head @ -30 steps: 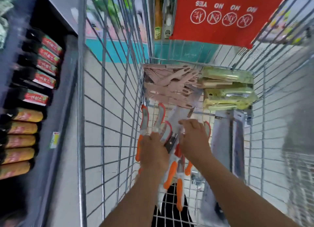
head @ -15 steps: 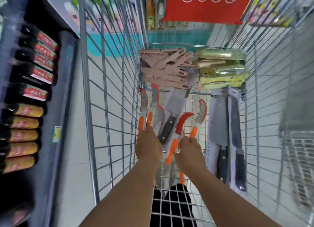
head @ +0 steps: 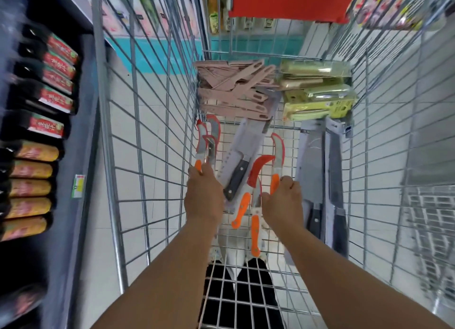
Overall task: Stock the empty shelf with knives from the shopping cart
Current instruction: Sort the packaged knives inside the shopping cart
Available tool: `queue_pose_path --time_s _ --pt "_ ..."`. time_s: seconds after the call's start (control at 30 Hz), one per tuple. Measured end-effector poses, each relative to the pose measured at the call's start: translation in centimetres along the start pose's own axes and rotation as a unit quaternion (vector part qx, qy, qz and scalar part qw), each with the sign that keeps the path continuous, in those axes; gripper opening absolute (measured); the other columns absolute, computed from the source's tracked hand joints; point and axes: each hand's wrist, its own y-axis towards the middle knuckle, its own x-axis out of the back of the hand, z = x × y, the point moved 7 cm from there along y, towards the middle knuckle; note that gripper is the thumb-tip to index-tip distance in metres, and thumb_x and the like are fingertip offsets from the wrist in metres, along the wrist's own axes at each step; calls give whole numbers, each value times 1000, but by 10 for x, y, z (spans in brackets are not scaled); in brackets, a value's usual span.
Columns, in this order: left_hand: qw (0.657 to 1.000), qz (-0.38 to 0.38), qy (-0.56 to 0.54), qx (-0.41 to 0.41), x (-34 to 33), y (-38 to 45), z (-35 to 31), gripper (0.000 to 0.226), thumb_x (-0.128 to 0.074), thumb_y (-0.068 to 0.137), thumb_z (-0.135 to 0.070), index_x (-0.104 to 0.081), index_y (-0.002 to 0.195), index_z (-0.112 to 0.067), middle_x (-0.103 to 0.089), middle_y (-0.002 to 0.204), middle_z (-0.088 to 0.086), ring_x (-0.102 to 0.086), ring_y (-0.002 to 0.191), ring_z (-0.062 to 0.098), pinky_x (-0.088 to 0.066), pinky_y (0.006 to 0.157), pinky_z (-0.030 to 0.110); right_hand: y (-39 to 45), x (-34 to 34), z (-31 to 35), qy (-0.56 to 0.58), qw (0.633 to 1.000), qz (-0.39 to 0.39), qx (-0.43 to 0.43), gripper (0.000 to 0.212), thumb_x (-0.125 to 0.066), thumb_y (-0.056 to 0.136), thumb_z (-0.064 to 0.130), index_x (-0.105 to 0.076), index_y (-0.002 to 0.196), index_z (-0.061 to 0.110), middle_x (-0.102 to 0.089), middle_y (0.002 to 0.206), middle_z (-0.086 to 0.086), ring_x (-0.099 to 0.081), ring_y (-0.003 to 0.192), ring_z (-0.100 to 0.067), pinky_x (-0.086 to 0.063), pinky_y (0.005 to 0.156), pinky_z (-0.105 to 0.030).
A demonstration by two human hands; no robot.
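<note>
I am at the picking stage: both hands are down in the shopping cart (head: 138, 136), and no knife has reached a shelf that I can see. My left hand (head: 203, 197) has its grip curled round a bunch of orange-handled curved knives (head: 205, 141) by the cart's left wall. My right hand (head: 283, 203) pinches the handle of one more curved knife (head: 277, 156). Two more orange-handled knives (head: 246, 200) lie loose between my hands, on a carded black-handled cleaver (head: 237, 173). Further in sit a heap of pink knives (head: 231, 94) and green packs (head: 317, 97); boxed dark knives (head: 322, 181) lie along the right. Most of the load is left.
</note>
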Motion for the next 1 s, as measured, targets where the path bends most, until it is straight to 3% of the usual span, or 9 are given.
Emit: queue_pose_path --time_s 0.17,0.27,0.37,0.43,0.53,0.67,0.77,0.87,1.0 --pt "998 -3 64 -17 2 3 -3 35 -45 94 -9 -40 129 -12 -38 127 14 -45 111 30 -47 81 35 20 -3 -3 76 993 35 -83 38 -62 88 14 -42 119 7 -51 113 -11 -57 102 -29 -52 83 -41" --pt "995 8 28 -93 -8 -8 -27 29 -48 96 -24 -50 123 -15 -43 123 9 -46 110 25 -48 80 34 19 -6 -5 61 992 65 -94 41 -61 89 18 -41 122 5 -54 115 -12 -57 100 -28 -50 78 -36" --pt "989 63 25 -132 -29 -26 -48 30 -48 97 -29 -50 124 -16 -49 120 6 -51 108 23 -48 78 33 12 -4 -9 44 992 79 -91 36 -59 89 22 -44 116 4 -56 111 -11 -56 85 -24 -43 66 -30" --pt "987 93 68 -112 -42 -36 -52 37 -47 97 -21 -40 133 -14 -49 124 10 -53 110 27 -50 79 36 7 -2 -13 14 993 80 -88 37 -58 91 25 -44 116 3 -56 113 -11 -58 91 -26 -37 67 -27" --pt "984 102 117 -90 -49 -46 -56 41 -39 96 -4 -30 137 -6 -45 128 17 -58 109 32 -52 79 39 3 -8 -20 4 990 112 -85 42 -57 90 30 -43 118 2 -60 113 -11 -60 99 -27 -43 72 -27" --pt "987 121 88 -52 -54 -50 -54 38 -39 97 -6 -34 134 -3 -47 128 16 -58 110 30 -49 83 36 -5 -18 -24 -5 982 167 -82 37 -57 87 31 -47 112 5 -64 104 -9 -61 89 -25 -42 64 -28" --pt "992 125 16 -8 -51 -51 -48 34 -46 96 -14 -44 128 -5 -49 126 13 -59 107 29 -48 82 35 -9 -10 -21 18 987 137 -75 34 -49 92 35 -49 110 6 -64 102 -10 -59 87 -25 -37 63 -28" --pt "994 95 -61 8 -35 -51 -45 27 -52 93 -21 -52 117 -7 -52 117 10 -60 100 30 -46 76 36 -11 3 -9 71 990 109 -57 25 -50 92 31 -49 104 9 -60 91 -5 -54 76 -21 -34 57 -28" --pt "993 10 -105 62 4 -41 -20 27 -51 94 -28 -53 112 -8 -56 109 10 -60 97 31 -47 76 39 -16 4 29 110 985 134 22 7 -49 90 20 -52 93 15 -57 73 0 -55 63 -16 -41 57 -30"
